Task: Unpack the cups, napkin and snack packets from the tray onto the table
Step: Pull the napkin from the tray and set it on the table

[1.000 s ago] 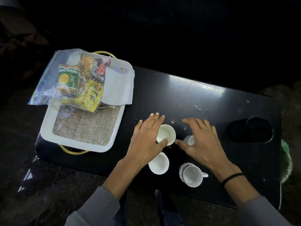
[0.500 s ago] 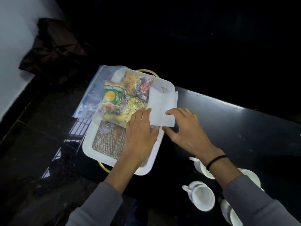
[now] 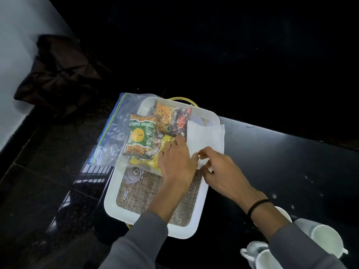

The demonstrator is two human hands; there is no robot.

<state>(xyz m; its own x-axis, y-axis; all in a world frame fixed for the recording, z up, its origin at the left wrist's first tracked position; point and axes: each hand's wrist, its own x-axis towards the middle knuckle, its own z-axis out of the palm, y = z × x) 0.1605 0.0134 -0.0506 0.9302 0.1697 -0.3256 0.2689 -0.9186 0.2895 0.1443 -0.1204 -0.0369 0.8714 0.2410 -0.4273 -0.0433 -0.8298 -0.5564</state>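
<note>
A white tray (image 3: 114, 193) with a burlap mat stands at the left end of the black table (image 3: 281, 162). A clear zip bag (image 3: 114, 131) of snack packets (image 3: 140, 136) lies across the tray's far part and hangs over its left rim. A folded white napkin (image 3: 206, 136) rests on the tray's far right corner. My left hand (image 3: 174, 162) lies flat over the bag's near edge beside the napkin. My right hand (image 3: 215, 167) pinches the napkin's near edge. White cups (image 3: 326, 239) stand on the table at the lower right, partly behind my right sleeve.
A small clear glass lid (image 3: 133, 173) lies on the burlap mat under the bag's edge. A dark bag (image 3: 56, 74) sits on the floor against the white wall at the left. Glossy dark floor tiles run left of the table.
My hands left the cups and moved left to the tray. The right hand's fingers have curled onto the napkin's near edge, and the left hand now lies on the snack bag.
</note>
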